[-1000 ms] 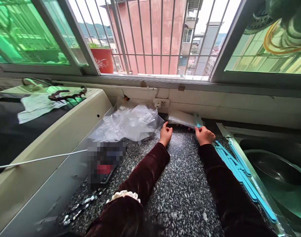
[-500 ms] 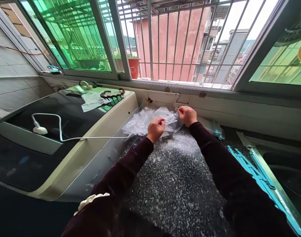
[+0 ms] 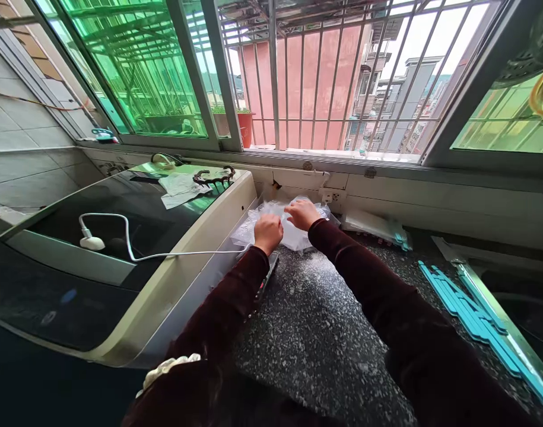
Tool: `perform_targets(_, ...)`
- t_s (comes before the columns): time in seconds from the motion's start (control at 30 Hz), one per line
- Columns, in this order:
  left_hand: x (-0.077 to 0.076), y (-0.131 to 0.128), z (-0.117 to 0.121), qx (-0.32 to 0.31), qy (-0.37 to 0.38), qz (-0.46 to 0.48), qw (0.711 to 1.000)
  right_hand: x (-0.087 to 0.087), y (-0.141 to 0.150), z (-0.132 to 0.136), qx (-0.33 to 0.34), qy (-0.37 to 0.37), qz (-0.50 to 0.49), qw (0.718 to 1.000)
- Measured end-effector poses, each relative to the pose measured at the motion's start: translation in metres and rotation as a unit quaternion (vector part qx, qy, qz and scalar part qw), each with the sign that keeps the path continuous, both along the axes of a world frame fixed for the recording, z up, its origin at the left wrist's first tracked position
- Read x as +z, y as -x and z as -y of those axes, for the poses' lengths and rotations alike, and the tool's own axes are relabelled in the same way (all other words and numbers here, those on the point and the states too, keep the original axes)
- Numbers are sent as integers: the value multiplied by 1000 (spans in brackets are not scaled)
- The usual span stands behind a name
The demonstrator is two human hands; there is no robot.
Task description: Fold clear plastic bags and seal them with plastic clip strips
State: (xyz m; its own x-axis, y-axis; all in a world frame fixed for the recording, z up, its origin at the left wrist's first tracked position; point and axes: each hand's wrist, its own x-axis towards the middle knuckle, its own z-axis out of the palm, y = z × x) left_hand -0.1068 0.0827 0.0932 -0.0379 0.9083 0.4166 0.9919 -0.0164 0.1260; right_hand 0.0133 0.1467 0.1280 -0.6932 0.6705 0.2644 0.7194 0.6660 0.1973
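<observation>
A heap of clear plastic bags (image 3: pixel 298 238) lies at the back of the speckled dark counter, against the wall. My left hand (image 3: pixel 268 233) is closed like a fist at the front left of the heap; whatever its fingers hold is hidden. Just to the right and a little farther back, my right hand (image 3: pixel 303 213) reaches over the bags with bent fingers pinched together at the plastic. What lies between those fingertips is too small to make out. A phone (image 3: pixel 268 274) lies partly under my left forearm, by the end of a white cable (image 3: pixel 200 253).
At left stands a washing machine (image 3: pixel 218 219) with a dark lid, bearing a brown hair claw (image 3: pixel 214 177), paper (image 3: pixel 180 190) and a white plug (image 3: pixel 92 243). Turquoise strips (image 3: pixel 467 308) lie at right near the sink edge (image 3: pixel 515 332). A packet of strips (image 3: pixel 378 228) and a socket (image 3: pixel 333 197) are behind.
My right hand has moved left from beside the bags to above them, close to my left hand. My left hand has shifted slightly left and lower. The view has shifted slightly.
</observation>
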Motion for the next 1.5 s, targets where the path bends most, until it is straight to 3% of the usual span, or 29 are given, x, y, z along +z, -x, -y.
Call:
perform_targets(0.13,8,-2,30,-23,-83,9,996,8,-5,21,38,-84,-46,995)
perform_targets(0.27,3,-20,75,-100,-136,10,986,3,-40,57,110,-194,-96,970)
perform_targets(0.43,-18,-58,127,-256,-143,8,956,-25,-108,118,129,-272,-138,944)
perform_targets(0.67,-49,-95,179,-438,-61,42,896,-78,-181,194,28,-224,-133,965)
perform_targets(0.73,-56,-92,182,-456,-39,67,887,-92,-197,211,-6,-202,-127,971)
perform_targets(0.87,-77,-73,167,-437,22,77,896,-113,-222,238,-55,-149,-103,982)
perform_targets(1.0,-100,-55,152,-456,109,25,883,-121,-237,252,-58,-127,-75,987)
perform_targets(1.1,-111,-49,155,-446,134,0,885,-123,-245,256,-63,-117,-58,989)
perform_targets(1.43,-114,-35,176,-426,103,36,898,-128,-267,264,-81,-77,-69,991)
perform_targets(1.5,-112,-31,179,-439,91,51,893,-126,-267,274,-48,-69,-76,994)
